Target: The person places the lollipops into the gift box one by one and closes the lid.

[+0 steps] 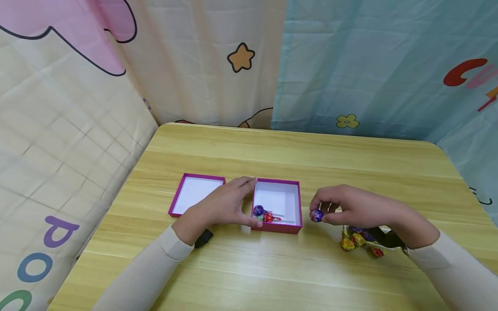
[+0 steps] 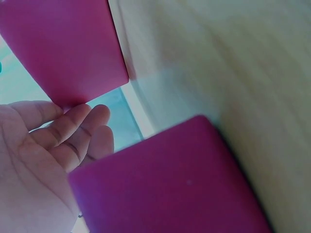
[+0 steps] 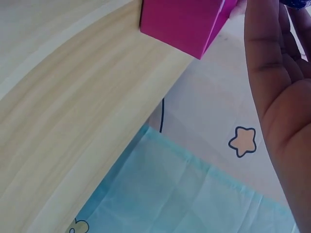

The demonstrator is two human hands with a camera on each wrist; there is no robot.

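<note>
My left hand [image 1: 225, 202] spans the left side of an open magenta box [image 1: 300, 205] with a white inside, holding it with the thumb at the near corner and the fingertips at the far one. In the left wrist view, fingertips touch the magenta box wall [image 2: 68, 48]. A purple lollipop [image 1: 258, 210] and a red lollipop [image 1: 267, 217] lie in the box, with a bit of green beside them. Just right of the box my right hand [image 1: 350, 205] pinches a purple-wrapped lollipop [image 1: 316, 215]; its stick is hidden.
The box's lid [image 1: 196, 194] lies inside up, left of the box, partly behind my left hand. Several lollipops [image 1: 358, 239] with yellow, purple and red wrappers lie under my right wrist. Printed curtains [image 1: 241, 95] hang behind the wooden table [image 1: 272, 276].
</note>
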